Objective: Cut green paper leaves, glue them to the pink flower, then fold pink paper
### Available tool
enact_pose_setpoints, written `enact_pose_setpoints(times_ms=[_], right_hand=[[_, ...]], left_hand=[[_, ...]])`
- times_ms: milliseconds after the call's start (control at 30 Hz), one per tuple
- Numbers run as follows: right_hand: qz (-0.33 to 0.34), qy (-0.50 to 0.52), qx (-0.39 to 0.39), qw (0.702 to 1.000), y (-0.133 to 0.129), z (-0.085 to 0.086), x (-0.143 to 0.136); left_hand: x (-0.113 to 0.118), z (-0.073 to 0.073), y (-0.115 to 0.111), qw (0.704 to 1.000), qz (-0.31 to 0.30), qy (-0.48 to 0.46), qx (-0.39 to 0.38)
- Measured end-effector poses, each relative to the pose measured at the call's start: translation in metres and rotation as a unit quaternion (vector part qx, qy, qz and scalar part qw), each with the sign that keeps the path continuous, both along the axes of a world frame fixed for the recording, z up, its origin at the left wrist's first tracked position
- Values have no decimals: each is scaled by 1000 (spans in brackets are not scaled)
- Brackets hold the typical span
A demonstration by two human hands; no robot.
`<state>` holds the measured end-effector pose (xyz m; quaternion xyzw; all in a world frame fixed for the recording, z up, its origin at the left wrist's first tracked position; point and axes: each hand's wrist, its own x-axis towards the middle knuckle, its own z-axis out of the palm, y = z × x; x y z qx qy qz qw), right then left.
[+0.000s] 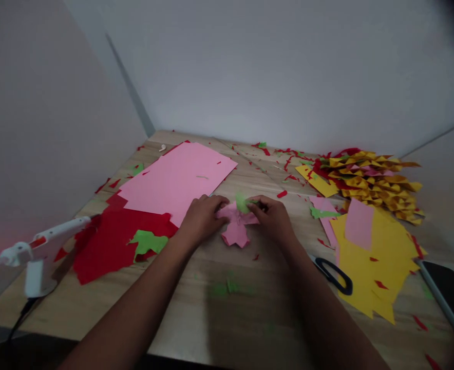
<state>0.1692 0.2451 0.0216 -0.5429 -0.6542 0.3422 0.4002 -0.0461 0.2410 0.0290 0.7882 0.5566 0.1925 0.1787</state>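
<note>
A pink paper flower (pixel 235 234) with folded petals lies on the table between my hands. My left hand (pixel 206 218) grips one of its petals at the left, fingers closed on the paper. From the right, my right hand (pixel 271 216) pinches a small light green paper piece (pixel 242 203) over the flower's upper middle. The green piece is slightly blurred, and its lower edge appears to meet the flower; whether it is fastened there I cannot tell.
Pink sheets (pixel 181 177) and red paper (pixel 123 236) lie left, near a white glue gun (pixel 40 262). On the right are scissors (pixel 335 275), yellow paper (pixel 365 272), a phone (pixel 448 293) and a pile of folded yellow pieces (pixel 373 180). Red and green scraps litter the wooden table (pixel 181 318).
</note>
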Motion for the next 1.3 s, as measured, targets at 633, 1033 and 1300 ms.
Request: enact_pose_setpoints(times_ms=[633,1033,1300], right_hand=[[4,-191,-31,981,-1,-3,-3],[9,-177,-26,984,-4,-2,-5],[30,-215,105,970,-13,2,-7]], left_hand=[[9,-14,-2,987,-134,-29,79],[11,-12,-3,994,-97,-25,50],[11,-14,-2,993,-96,-38,65]])
